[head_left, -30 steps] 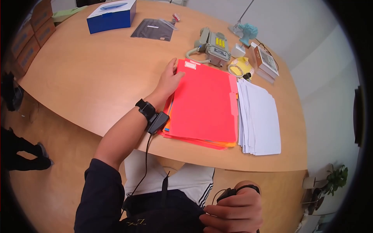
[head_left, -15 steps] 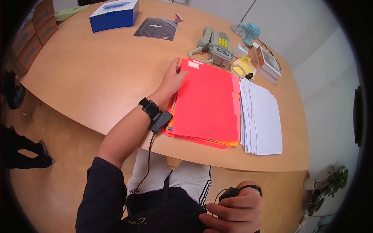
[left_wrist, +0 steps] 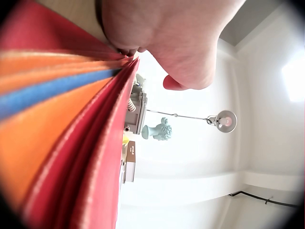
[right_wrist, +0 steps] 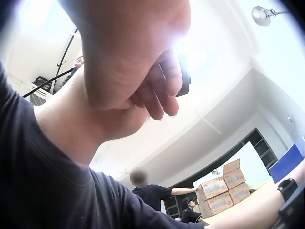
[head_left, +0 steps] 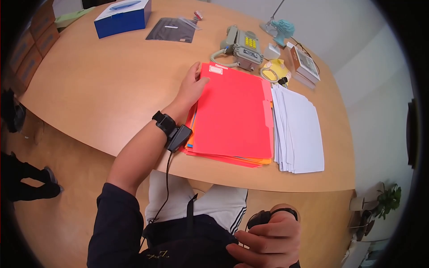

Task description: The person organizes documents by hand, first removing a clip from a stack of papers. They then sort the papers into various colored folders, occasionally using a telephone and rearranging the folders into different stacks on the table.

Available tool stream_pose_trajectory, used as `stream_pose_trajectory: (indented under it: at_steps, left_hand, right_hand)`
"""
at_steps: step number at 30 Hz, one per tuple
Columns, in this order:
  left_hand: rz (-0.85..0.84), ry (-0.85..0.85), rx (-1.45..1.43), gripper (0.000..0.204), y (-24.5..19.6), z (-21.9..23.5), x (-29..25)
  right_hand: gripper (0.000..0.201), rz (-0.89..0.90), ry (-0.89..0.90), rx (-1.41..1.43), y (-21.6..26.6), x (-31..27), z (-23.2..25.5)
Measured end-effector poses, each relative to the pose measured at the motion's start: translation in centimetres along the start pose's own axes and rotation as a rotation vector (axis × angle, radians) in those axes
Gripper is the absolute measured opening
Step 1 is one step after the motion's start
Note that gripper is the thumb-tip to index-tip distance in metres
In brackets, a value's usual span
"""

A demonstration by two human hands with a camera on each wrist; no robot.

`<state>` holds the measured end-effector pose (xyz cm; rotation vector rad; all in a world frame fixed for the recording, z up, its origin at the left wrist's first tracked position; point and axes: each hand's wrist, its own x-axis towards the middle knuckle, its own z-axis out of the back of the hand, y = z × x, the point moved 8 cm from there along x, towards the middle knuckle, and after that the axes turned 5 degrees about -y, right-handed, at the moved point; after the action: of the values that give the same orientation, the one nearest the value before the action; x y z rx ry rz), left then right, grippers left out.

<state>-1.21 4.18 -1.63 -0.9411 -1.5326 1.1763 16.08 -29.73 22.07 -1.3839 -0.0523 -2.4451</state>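
Note:
A stack of red folders (head_left: pixel 234 114) lies on the table, with orange and blue layers showing at its left side in the left wrist view. My left hand (head_left: pixel 193 89) rests along the stack's left edge near its far corner. Its fingertips are at the folder edges, and the thumb (left_wrist: pixel 175 84) stands off above them. My right hand (head_left: pixel 270 239) hovers near the body, below the table's front edge in the head view. Its fingers (right_wrist: pixel 164 76) are loosely bent with nothing seen in them. Right of the folders lies a pile of white paper (head_left: pixel 299 129).
Beyond the folders stand a grey corded telephone (head_left: pixel 245 47), a yellow item (head_left: pixel 277 69), a pale blue bust (head_left: pixel 282 30) and books (head_left: pixel 304 64). A blue box (head_left: pixel 123 20) and a dark flat pouch (head_left: pixel 172 30) are farther back. Cardboard boxes (right_wrist: pixel 224 191) stand near another person (right_wrist: pixel 152 196).
The head view shifts slightly. Both hands keep nearly the same places, and the folders and paper pile stay put.

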Motion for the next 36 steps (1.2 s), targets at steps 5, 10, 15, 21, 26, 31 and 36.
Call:
stream_pose_trajectory:
  at_steps: [5,10,15,21,26,31,36]
  left_hand:
    - [-0.039,-0.002,-0.002,0.074,0.1,0.0,0.1]
    - [0.020,0.011,-0.063,0.070,-0.2,-0.2,-0.3]
    - [-0.043,0.001,-0.048,0.067,-1.2,0.2,-0.6]
    - [-0.015,0.005,-0.029,0.068,-0.3,0.0,-0.4]
    - [-0.033,0.027,-0.074,0.069,1.1,0.1,0.5]
    - [0.010,0.045,-0.048,0.070,-0.1,0.0,-0.2]
    - [0.012,0.031,-0.065,0.069,0.1,0.1,-0.2]
  right_hand:
    - [0.009,-0.077,-0.067,0.054,-0.2,0.0,0.4]
    - [0.010,-0.237,-0.142,0.134,-0.1,-0.2,0.0]
    - [0.012,-0.448,-0.262,0.694,-1.5,-2.2,-1.1]
    - [0.017,-0.345,-0.238,-0.256,2.7,-5.9,-2.7]
    - [0.022,-0.237,-0.145,-1.084,7.3,-9.5,-5.3]
    - [0.028,-0.087,-0.011,-1.867,11.6,-12.8,-11.3]
    - [0.032,0.092,0.068,-2.297,14.3,-15.8,-16.5]
